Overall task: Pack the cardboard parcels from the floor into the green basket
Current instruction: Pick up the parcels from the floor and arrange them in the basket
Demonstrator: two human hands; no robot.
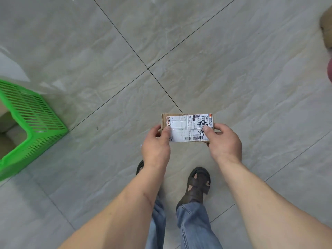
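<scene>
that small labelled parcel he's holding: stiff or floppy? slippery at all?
Probably stiff: the parcel keeps flat faces and straight edges, held only at its ends by the left hand and right hand. Likely light, since thumbs and fingers pinch it. The glossy label and tape may be a bit slick.

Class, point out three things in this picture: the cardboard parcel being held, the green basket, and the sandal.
cardboard parcel [188, 127]: head view, on its white shipping label.
green basket [36, 112]: head view, on its slatted side wall.
sandal [197, 184]: head view, on the dark straps over the foot.
</scene>
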